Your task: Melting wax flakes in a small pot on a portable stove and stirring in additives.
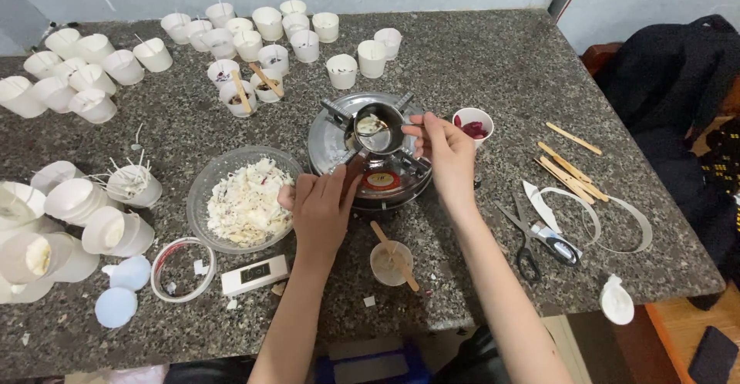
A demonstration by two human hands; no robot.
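While the small metal pot [379, 128] sits on the round stove [370, 156] at the centre of the frame, we note the left hand [320, 207] with its grip closed on the pot's dark handle. The right hand [445, 153] is at the pot's rim, fingers pinched together; what they pinch we cannot tell. A glass bowl of white wax flakes [245, 199] stands just left of the stove on the speckled desk [493, 68]. Scissors [528, 237] lie at right.
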